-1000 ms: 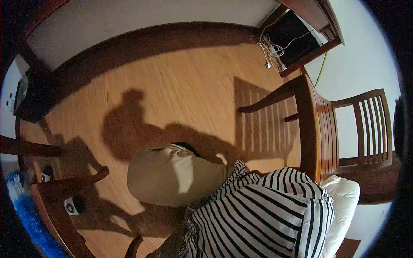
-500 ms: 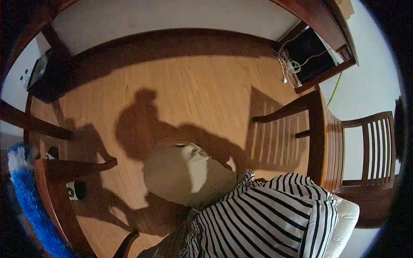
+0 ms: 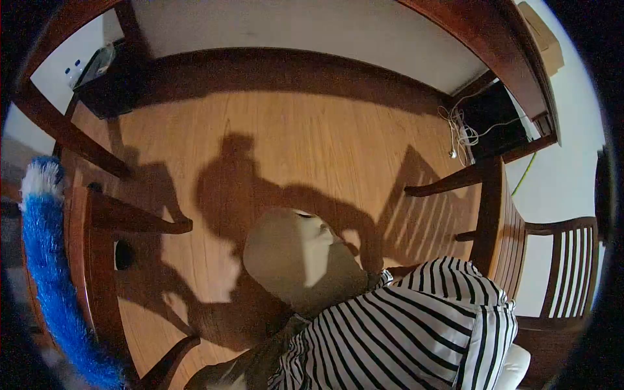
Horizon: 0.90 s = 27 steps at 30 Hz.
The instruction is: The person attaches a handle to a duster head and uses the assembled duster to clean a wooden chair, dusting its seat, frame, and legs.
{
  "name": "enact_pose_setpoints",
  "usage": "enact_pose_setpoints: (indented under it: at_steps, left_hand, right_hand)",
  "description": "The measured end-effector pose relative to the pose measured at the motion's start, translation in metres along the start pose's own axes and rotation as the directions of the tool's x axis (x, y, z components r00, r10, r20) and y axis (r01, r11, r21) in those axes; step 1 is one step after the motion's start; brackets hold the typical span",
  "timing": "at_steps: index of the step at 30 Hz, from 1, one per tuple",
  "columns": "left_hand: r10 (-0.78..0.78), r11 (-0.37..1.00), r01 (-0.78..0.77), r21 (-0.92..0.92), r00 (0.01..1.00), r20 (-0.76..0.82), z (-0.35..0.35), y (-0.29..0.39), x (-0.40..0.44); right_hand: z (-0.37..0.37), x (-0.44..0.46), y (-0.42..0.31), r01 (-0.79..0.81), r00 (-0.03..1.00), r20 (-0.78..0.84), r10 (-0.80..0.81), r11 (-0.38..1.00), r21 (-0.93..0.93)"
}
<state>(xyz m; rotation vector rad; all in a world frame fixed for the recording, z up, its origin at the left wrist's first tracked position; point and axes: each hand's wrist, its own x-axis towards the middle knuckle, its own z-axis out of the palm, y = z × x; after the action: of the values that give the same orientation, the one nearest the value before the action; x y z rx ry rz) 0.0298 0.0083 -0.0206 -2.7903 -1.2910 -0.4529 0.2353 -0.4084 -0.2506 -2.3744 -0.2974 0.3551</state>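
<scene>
Neither of my hands shows. A black-and-white striped sleeve and shirt [image 3: 390, 325] fill the lower middle, and the sleeve's end lies near my bent knee. The knee, in beige trousers [image 3: 296, 260], stands out over the wooden floor [image 3: 292, 140]. Any hand beyond the sleeve is hidden by cloth. At the left, a fluffy blue thing with a white band [image 3: 49, 260] lies along a dark wooden chair [image 3: 81, 260].
A slatted wooden chair [image 3: 510, 240] stands at the right, with another chair back [image 3: 572, 270] beyond. White cables [image 3: 465, 133] lie at the upper right by a black panel. A black bin [image 3: 107, 88] is at the upper left. A cardboard box [image 3: 543, 42] shows top right.
The view has turned, so the floor, chairs and cables sit lower and further right. More of the blue fluffy thing and the cardboard box now shows.
</scene>
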Motion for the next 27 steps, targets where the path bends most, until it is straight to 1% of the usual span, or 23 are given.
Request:
enact_pose_setpoints:
  at_steps: [3,7,9,11,12,14,16,20,22,24,27]
  left_hand:
    - [-0.013,0.999,0.014,0.037,0.999,-0.030,-0.011,-0.015,-0.006]
    - [-0.032,0.995,0.037,0.093,0.998,-0.053,-0.014,-0.033,-0.013]
    - [0.095,0.991,-0.082,0.106,0.987,-0.127,-0.007,-0.039,-0.016]
    - [0.220,0.972,-0.197,0.132,0.955,-0.200,-0.005,-0.041,-0.018]
    - [0.111,0.978,-0.094,0.187,0.990,-0.084,-0.023,-0.015,-0.023]
    - [0.076,0.986,-0.062,0.157,0.993,-0.085,-0.011,-0.037,-0.015]
    - [0.057,0.995,-0.051,0.084,0.996,-0.069,0.014,-0.073,0.001]
    - [-0.017,0.986,0.016,-0.169,1.000,-0.008,0.055,-0.141,0.028]
    - [0.077,0.991,-0.073,0.112,0.997,-0.027,0.040,-0.123,0.013]
    - [0.096,0.978,-0.085,0.189,0.994,-0.045,0.040,-0.133,0.015]
    - [0.116,0.971,-0.101,0.218,0.992,-0.059,0.046,-0.149,0.018]
  right_hand:
    - [0.000,0.019,-0.028,0.086,0.996,0.025,-0.087,0.996,0.039]
    - [0.005,0.031,-0.045,0.138,0.988,0.054,-0.141,0.988,0.065]
    - [0.006,0.027,-0.042,0.131,0.988,0.068,-0.135,0.989,0.064]
    - [0.006,0.024,-0.038,0.130,0.988,0.078,-0.135,0.989,0.062]
    - [0.007,0.023,-0.035,0.118,0.989,0.087,-0.123,0.991,0.057]
    - [0.009,0.016,-0.026,0.091,0.991,0.096,-0.095,0.995,0.042]
    - [0.011,0.010,-0.014,0.060,0.992,0.106,-0.062,0.998,0.026]
    - [0.010,-0.001,0.006,-0.007,0.994,0.111,0.008,1.000,-0.009]
    - [0.008,-0.006,0.019,-0.035,0.994,0.107,0.038,0.999,-0.028]
    - [0.006,-0.009,0.030,-0.065,0.992,0.102,0.069,0.997,-0.047]
    - [0.002,-0.011,0.047,-0.106,0.989,0.092,0.113,0.991,-0.081]
